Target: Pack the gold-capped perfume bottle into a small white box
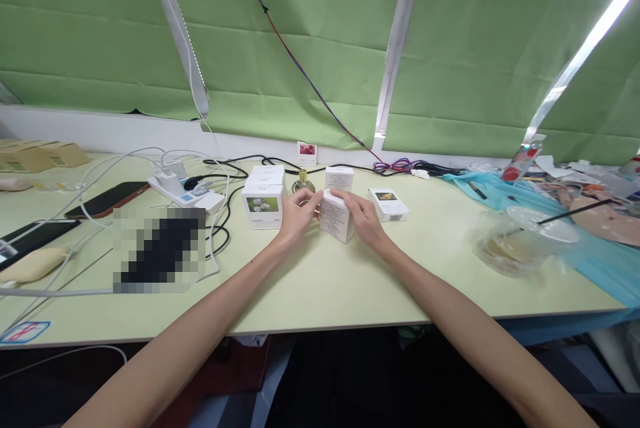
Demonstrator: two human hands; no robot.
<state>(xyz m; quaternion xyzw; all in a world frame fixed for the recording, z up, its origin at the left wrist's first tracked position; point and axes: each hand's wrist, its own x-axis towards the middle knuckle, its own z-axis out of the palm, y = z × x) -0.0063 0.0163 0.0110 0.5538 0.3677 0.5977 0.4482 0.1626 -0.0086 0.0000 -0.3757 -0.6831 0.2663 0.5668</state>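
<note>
A small white box point(337, 220) with grey printed text stands upright, slightly tilted, between my two hands. My left hand point(299, 217) closes its fingertips on the box's left upper edge. On the other side, my right hand point(364, 218) grips the right edge, fingers along the top. Just behind is a small glass bottle with a gold cap point(303, 181), partly covered by my left hand. Another white text-printed box point(339, 178) stands behind the held one. Left of my left hand, white boxes point(263, 211) stand grouped, the front one with a white-flower picture.
A white box with a yellow-flower picture point(389, 205) lies to the right. Further right stands a lidded plastic cup with a black straw point(517, 241). A power strip point(187, 195), cables and phones point(107, 199) occupy the left. A card with a pink picture point(307, 153) leans at the back.
</note>
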